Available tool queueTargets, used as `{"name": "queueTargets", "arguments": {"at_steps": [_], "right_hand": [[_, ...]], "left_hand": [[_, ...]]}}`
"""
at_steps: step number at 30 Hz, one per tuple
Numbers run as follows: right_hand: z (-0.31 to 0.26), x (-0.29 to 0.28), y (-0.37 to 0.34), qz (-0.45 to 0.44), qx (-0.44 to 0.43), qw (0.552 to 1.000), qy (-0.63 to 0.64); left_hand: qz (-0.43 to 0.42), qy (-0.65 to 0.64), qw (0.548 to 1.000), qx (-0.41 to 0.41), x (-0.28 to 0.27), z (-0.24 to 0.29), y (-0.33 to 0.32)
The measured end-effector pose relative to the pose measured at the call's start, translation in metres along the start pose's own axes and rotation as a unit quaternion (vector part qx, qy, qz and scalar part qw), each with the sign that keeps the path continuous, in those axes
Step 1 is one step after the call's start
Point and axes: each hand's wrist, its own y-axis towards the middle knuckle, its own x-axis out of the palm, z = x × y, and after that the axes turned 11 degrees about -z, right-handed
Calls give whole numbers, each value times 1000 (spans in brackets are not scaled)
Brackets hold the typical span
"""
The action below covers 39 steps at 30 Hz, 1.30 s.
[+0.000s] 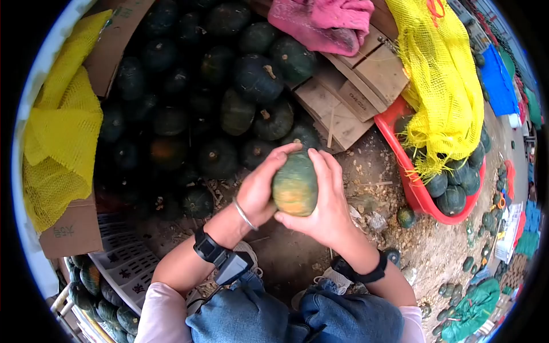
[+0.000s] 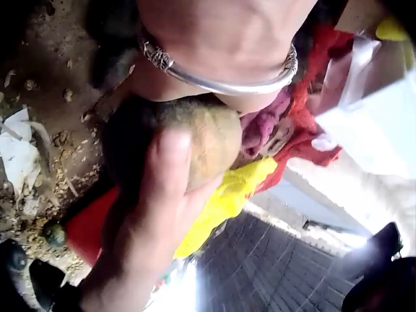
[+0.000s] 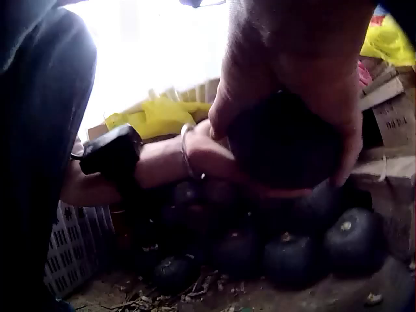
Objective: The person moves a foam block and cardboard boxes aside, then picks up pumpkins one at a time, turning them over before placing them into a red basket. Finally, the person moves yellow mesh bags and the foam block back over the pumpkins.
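Observation:
A green pumpkin [image 1: 295, 186] with a yellow-orange patch is held up between both hands in front of the knees. My left hand [image 1: 258, 191] grips its left side, fingers reaching over the top. On the other side, my right hand [image 1: 330, 208] grips it with the thumb along the bottom and the fingers up its flank. In the left wrist view the pumpkin [image 2: 218, 140] shows its pale patch beside a silver bracelet [image 2: 227, 86]. Seen from the right wrist, the pumpkin [image 3: 286, 143] is a dark shape under the palm. Many dark green pumpkins [image 1: 217, 157] lie heaped just beyond the hands.
A red tub [image 1: 409, 186] of pumpkins stands at the right, a yellow mesh sack [image 1: 440, 86] over it. Flattened cardboard [image 1: 383, 74] and a pink cloth [image 1: 326, 23] lie at the back. Beside the left arm is a white slotted crate [image 1: 128, 260]. Debris litters the floor [image 1: 372, 194].

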Motion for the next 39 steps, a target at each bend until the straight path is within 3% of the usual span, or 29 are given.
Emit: {"name": "queueTargets", "arguments": {"at_steps": [2, 3, 4, 5, 6, 7, 9, 10, 11, 13, 14, 16, 17, 20, 23, 24, 25, 26, 27, 29, 30, 32, 33, 34, 35, 36, 37, 38, 39], "right_hand": [[27, 5, -9, -28, -3, 992, 124], [36, 4, -9, -38, -16, 982, 187], [33, 1, -14, -67, 28, 920, 386], [37, 2, -21, -64, 53, 872, 482], [44, 3, -29, -63, 78, 814, 572], [51, 2, -36, -61, 106, 746, 655], [65, -11, -58, -79, 132, 719, 678], [69, -17, -75, -78, 153, 706, 688], [77, -22, -92, -68, 162, 718, 673], [104, -39, -147, -14, 213, 741, 637], [116, -51, -183, 27, 246, 760, 601], [135, -80, -257, 122, 321, 769, 539], [136, -96, -298, 172, 356, 763, 511], [127, -122, -410, 320, 487, 697, 418], [108, -109, -499, 408, 574, 633, 323], [109, -95, -529, 414, 596, 626, 287], [110, -77, -558, 418, 616, 618, 252], [110, -52, -581, 432, 632, 612, 200], [103, -38, -585, 384, 662, 622, 166], [109, 12, -606, 253, 669, 699, 31], [106, 32, -591, 196, 677, 710, -5], [101, 64, -548, 106, 656, 746, -32], [89, 59, -511, 76, 679, 727, -57], [95, 67, -520, 78, 631, 763, -118], [96, 61, -520, 72, 626, 769, -103], [101, 58, -523, 55, 643, 764, -27], [107, 59, -526, 8, 690, 723, -11], [105, 61, -529, -34, 701, 709, -73], [107, 58, -503, -128, 748, 642, -111]], "left_hand": [[-28, 68, 997, -11, 1, -8, -1], [-30, 207, 978, 3, -7, -12, 1], [-46, 385, 922, 1, -10, 0, 3], [-56, 548, 834, -7, -12, 12, 0], [-38, 711, 682, 169, -11, 29, 4], [36, 764, 593, 251, -8, 43, 14], [101, 828, 463, 299, -7, 81, 41], [119, 863, 403, 280, -6, 94, 54], [112, 893, 363, 243, -16, 101, 69], [7, 942, 289, 168, -29, 121, 92], [17, 939, 312, 141, -33, 123, 100], [-51, 935, 293, 196, -83, 148, 125], [-63, 921, 330, 196, -117, 163, 138], [-84, 902, 385, 177, -194, 191, 177], [6, 892, 424, 157, -99, 168, 127], [52, 677, 726, 110, -55, 157, 113], [94, 366, 925, 45, -9, 144, 98], [68, 155, 986, 7, 4, 138, 91], [76, -63, 995, -32, 17, 131, 85], [-23, -188, 981, -37, 2, 108, 59], [-154, -141, 972, -110, -26, 112, 62], [-121, -105, 980, -120, -35, 102, 55], [-100, -110, 982, -119, -35, 85, 49], [-93, -121, 980, -125, -30, 64, 43], [-93, -141, 977, -132, -21, 41, 37], [-100, -169, 970, -143, -16, 21, 33], [-112, -204, 960, -158, -10, 5, 32], [-122, -231, 950, -174, -6, -9, 32], [-127, -249, 942, -185, -2, -17, 32]]}}
